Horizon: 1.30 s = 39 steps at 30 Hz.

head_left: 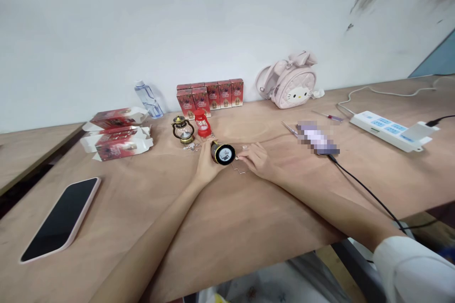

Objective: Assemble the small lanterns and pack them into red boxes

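My left hand (206, 164) is wrapped around a small dark lantern (225, 155), tipped so that its round base faces me. Inside the base's black rim is a pale recess with small parts that I cannot make out. Close to the rim's right side, my right hand (259, 160) has thumb and forefinger pinched on something tiny. Beyond the left hand stand a bronze-coloured mini lantern (183, 130) and a red mini lantern (203, 124). Small loose pieces (192, 147) lie in front of them, and a thin bent wire (240, 170) lies below the held lantern.
Several red printed boxes (217, 94) line the wall, beside a plastic bottle (149, 99) and a pink bag (295, 86). Opened cartons (122, 143) and a phone (62, 220) are at left. A blurred-out phone (317, 138), a screwdriver (329, 116) and a power strip (387, 129) with cables occupy the right.
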{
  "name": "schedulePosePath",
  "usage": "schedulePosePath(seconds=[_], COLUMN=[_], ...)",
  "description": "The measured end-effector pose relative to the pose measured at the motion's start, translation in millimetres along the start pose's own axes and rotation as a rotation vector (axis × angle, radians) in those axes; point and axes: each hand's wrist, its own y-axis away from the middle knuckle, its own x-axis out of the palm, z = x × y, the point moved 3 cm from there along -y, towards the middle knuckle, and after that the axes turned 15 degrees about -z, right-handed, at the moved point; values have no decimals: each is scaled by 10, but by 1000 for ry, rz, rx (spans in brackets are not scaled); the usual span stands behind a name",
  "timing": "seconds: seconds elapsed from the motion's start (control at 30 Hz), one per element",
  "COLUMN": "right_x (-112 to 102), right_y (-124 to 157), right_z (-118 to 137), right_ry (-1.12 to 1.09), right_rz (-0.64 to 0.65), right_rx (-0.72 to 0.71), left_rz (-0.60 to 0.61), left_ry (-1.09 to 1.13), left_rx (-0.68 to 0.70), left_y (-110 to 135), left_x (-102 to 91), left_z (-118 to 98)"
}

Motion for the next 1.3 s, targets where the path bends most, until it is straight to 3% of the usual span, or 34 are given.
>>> schedulePosePath(seconds=[0.13, 0.33, 0.7, 1.03, 1.13, 1.3], right_x=[-28, -12, 19, -48, -52, -37], right_y=[15, 44, 73, -23, -33, -29], right_z=[47, 54, 30, -30, -46, -24], right_ry=[-106, -211, -160, -94, -112, -184], right_rz=[-120, -187, 4, -41, 4, 20], right_rx=[-75, -33, 28, 260, 294, 258], left_rz=[36, 63, 74, 118, 155, 279], left_ry=[-49, -25, -167, -61, 12, 228], left_rx=[39, 18, 124, 176, 113, -156], left_y=[16, 16, 24, 33, 12, -43], left_x=[-2, 10, 6, -52, -67, -70], left_z=[-64, -104, -128, -231, -212, -117])
